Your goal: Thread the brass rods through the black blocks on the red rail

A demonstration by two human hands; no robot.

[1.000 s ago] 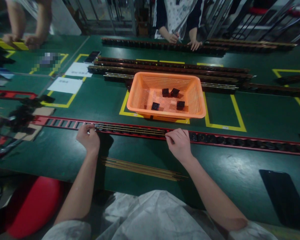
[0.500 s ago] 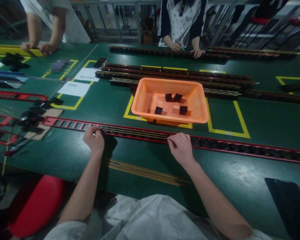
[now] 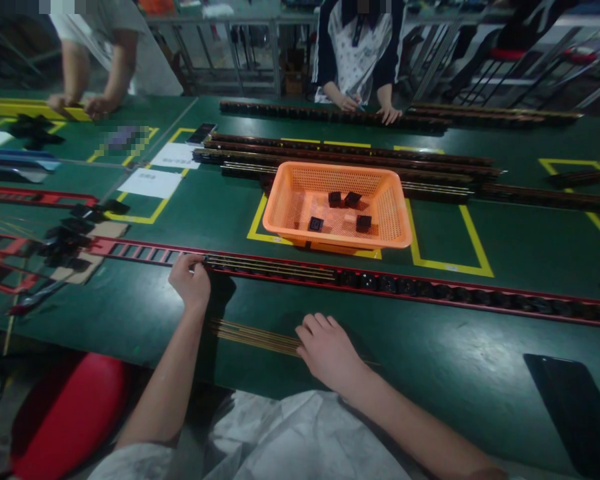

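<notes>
A long red rail (image 3: 143,253) crosses the green table, its right part filled with a row of black pieces (image 3: 407,287). Several thin brass rods (image 3: 275,268) lie along its middle. My left hand (image 3: 191,280) is closed in a pinch at the left end of these rods; what is between the fingertips is too small to make out. Nearer to me, more loose brass rods (image 3: 253,337) lie on the table. My right hand (image 3: 325,347) rests over their right part, fingers bent and fingertips at the rods; whether it grips any is hidden.
Beyond the rail stands an orange basket (image 3: 337,241) with several black blocks. Dark rail bundles (image 3: 350,150) lie behind it. A phone (image 3: 575,407) is at the right, black parts (image 3: 65,243) at the left. Two people's hands work across the table.
My right hand has left the rail and moved down and left to the loose rods. My left hand has stayed at the rod ends. The view has shifted slightly.
</notes>
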